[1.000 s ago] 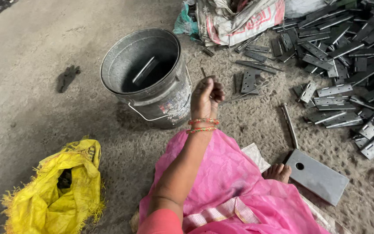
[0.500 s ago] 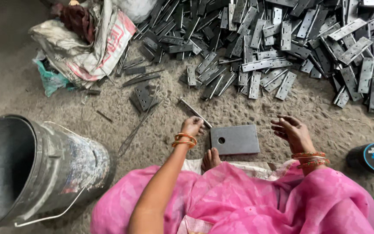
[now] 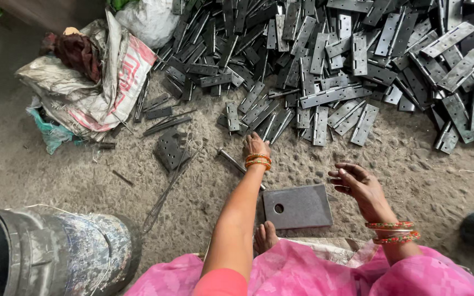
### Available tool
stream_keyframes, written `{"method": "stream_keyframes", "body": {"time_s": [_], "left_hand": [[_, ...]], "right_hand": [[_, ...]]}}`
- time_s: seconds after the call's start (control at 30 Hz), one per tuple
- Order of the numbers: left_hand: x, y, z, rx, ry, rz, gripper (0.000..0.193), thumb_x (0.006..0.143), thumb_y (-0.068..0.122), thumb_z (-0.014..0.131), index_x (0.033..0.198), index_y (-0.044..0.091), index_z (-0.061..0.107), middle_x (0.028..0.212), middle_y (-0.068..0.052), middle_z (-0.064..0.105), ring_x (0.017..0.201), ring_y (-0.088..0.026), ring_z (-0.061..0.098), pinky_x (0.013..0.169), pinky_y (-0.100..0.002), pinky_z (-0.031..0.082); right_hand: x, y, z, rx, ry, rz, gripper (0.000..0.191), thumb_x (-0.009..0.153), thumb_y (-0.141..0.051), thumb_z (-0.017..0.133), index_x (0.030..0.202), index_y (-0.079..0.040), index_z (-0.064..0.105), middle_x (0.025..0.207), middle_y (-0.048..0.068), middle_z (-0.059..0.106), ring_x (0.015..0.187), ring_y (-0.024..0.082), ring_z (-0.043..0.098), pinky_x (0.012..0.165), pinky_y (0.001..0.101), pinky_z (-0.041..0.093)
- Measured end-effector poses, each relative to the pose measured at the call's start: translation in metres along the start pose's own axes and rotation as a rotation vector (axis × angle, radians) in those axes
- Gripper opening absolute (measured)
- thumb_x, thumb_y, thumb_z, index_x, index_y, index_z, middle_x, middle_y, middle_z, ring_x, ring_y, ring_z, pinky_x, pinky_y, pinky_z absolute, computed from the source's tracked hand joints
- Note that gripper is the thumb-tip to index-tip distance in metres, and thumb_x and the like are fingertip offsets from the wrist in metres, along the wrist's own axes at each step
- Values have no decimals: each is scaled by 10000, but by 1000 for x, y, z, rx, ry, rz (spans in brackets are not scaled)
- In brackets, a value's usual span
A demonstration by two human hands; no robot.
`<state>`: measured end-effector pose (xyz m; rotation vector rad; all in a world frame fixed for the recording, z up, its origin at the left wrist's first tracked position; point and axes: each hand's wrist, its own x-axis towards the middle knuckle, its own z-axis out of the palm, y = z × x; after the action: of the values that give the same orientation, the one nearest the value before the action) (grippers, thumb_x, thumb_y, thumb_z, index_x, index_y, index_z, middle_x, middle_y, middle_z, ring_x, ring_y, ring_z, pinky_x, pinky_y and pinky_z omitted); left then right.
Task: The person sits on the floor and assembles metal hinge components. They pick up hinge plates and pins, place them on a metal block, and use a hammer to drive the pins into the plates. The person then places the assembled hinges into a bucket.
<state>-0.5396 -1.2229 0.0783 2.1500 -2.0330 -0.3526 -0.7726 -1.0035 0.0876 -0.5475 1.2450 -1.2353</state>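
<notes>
Hinges [image 3: 325, 93] are heaped across the dirt floor just beyond the left hand [image 3: 255, 146], which has been brought forward from beside the flat steel plate [image 3: 297, 206] to the pile's near edge; whether its fingers are curled or pinching cannot be told. To its left lies 1 dented metal bucket [image 3: 50, 255], now pushed out to the frame's corner. The right hand [image 3: 357, 183] is held spread and empty, just right of the plate.
</notes>
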Motion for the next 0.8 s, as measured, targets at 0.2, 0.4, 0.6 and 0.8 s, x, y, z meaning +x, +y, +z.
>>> {"method": "stream_keyframes", "body": {"time_s": [0.2,0.4,0.6,0.8], "left_hand": [[4,-24,-11,63,-165,137,612,810,242,839,1309,28,556,1371,-186,565,1316,-359,533,1087,-422,474],[-44,-71,13,-447,-315,-171,292,809,76,790,1083,22,704,955,-183,721,852,-336,705,711,-417,572],[-107,-85,1,-1250,-474,-455,193,944,135,669,1115,46,665,802,-83,701,575,-181,645,427,-321,484],[-187,-82,-31,-1002,176,140,173,1034,121,566,1167,10,560,791,-123,720,628,-214,686,531,-337,531]], "right_hand": [[-3,-3,5,-12,8,-10,446,990,-244,607,1361,3,589,1212,173,722,1084,254,710,926,378,565],[-22,1,9,-61,-4,-26,434,996,-247,603,1356,-5,597,1209,152,732,1083,240,708,909,369,568],[-44,6,10,-52,-45,4,431,993,-248,608,1356,-17,593,1198,138,731,1045,222,707,893,373,568],[-63,10,9,-50,-63,-40,420,1025,-240,617,1366,3,593,1195,154,723,1049,231,695,907,363,573]]}}
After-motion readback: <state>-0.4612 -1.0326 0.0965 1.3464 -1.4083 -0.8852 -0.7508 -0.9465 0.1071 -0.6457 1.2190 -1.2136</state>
